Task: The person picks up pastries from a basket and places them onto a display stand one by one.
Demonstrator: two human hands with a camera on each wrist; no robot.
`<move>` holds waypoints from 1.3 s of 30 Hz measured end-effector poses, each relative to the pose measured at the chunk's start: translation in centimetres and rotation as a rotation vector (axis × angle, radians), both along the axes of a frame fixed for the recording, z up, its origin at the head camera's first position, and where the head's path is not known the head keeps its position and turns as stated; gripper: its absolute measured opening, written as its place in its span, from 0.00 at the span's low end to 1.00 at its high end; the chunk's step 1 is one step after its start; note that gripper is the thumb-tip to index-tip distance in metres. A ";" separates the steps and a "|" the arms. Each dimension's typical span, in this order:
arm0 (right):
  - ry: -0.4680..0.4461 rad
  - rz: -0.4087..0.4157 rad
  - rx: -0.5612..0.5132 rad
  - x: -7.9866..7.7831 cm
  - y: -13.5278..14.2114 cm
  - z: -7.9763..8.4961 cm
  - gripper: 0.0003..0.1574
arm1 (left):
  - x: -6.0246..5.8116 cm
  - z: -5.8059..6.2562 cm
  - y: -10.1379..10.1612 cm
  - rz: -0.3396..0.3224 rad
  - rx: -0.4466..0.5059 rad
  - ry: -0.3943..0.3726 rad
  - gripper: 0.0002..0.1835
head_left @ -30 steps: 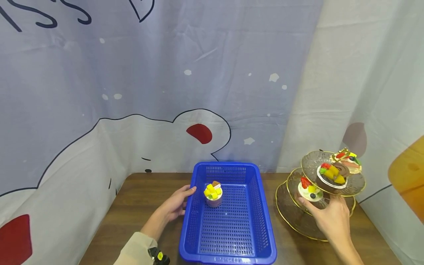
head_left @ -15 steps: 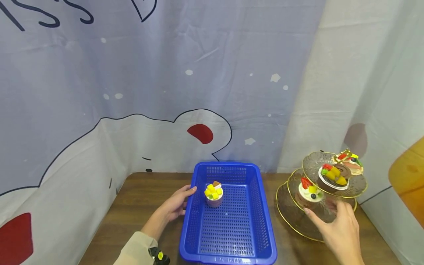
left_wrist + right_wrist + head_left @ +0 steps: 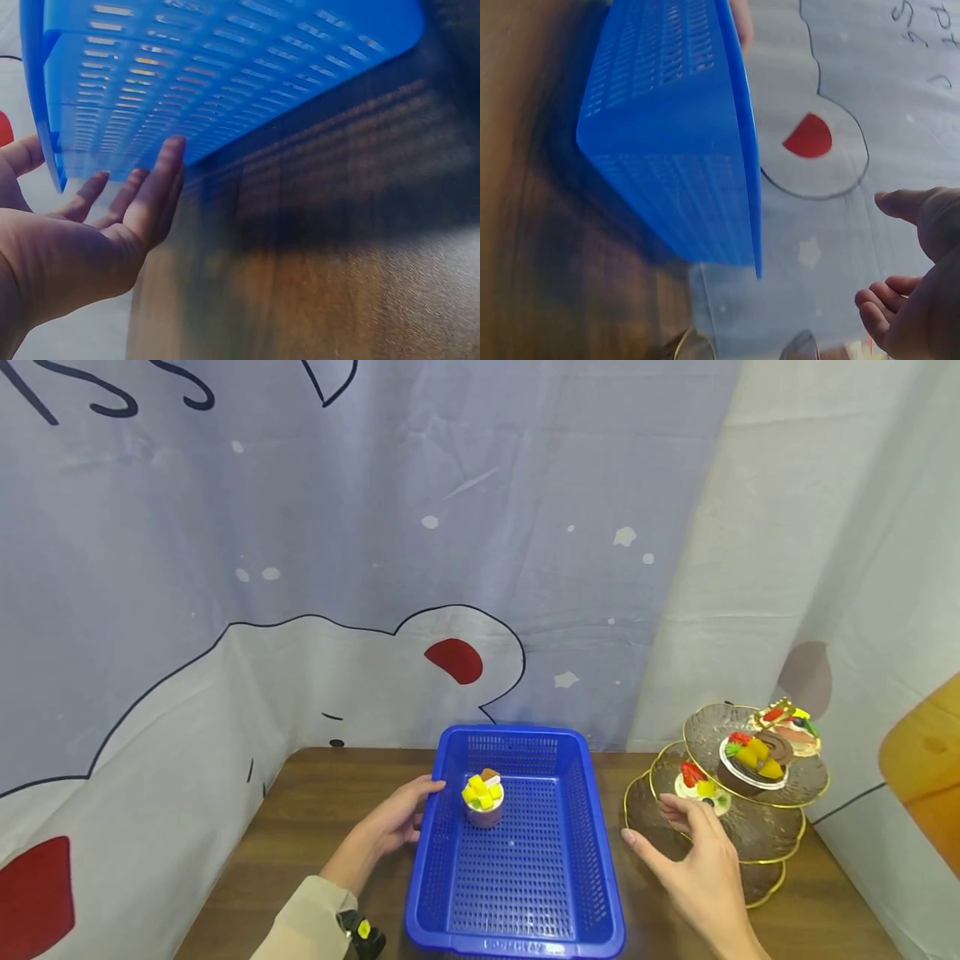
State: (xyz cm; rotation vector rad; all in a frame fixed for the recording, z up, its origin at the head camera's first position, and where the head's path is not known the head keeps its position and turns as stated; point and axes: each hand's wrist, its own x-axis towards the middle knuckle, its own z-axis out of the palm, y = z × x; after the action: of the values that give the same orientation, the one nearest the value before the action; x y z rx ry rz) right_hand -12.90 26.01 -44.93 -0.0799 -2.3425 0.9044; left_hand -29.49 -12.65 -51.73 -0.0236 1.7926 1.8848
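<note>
My left hand (image 3: pixel 401 814) holds the blue plastic basket (image 3: pixel 422 893) by its left rim, thumb at the rim and fingers along the outer slotted wall (image 3: pixel 225 75). Inside the basket, toward its back left, sits a small dessert cup (image 3: pixel 483 802) topped with yellow cubes. My right hand (image 3: pixel 701 868) hovers between the basket and a tiered glass stand (image 3: pixel 765 835) with gold rims. Its thumb and fingers are apart, with nothing between them. Behind it, a white-topped dessert cup (image 3: pixel 693 787) with strawberry stands on the middle tier, partly hidden.
The stand's top tier bears a chocolate dessert cup with fruit (image 3: pixel 752 764) and a cream cake piece (image 3: pixel 791 729). A printed curtain (image 3: pixel 360 685) hangs behind the wooden table (image 3: pixel 330 777). A dark cable (image 3: pixel 851 802) runs along the right side.
My right hand has come away from the stand's middle tier, moving left toward the basket with nothing in it. The left hand stays at the basket rim.
</note>
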 end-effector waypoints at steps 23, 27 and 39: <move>-0.063 0.417 -0.097 -9.1 -6.9 4.2 0.39 | -1.1 -0.7 1.7 0.083 0.117 -0.010 0.29; -0.075 0.461 -0.139 -10.8 -8.1 4.6 0.38 | -1.0 -0.7 1.6 0.072 0.113 -0.015 0.31; -0.140 0.504 -0.213 -15.7 -10.9 1.9 0.38 | -0.9 -0.6 1.6 0.064 0.112 -0.022 0.32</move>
State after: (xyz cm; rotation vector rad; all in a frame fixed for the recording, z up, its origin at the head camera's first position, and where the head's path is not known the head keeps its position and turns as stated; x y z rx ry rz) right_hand -28.63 15.09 -43.07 0.3885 -2.4295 1.4289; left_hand -30.42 -11.07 -52.35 -0.0617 1.6879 2.0187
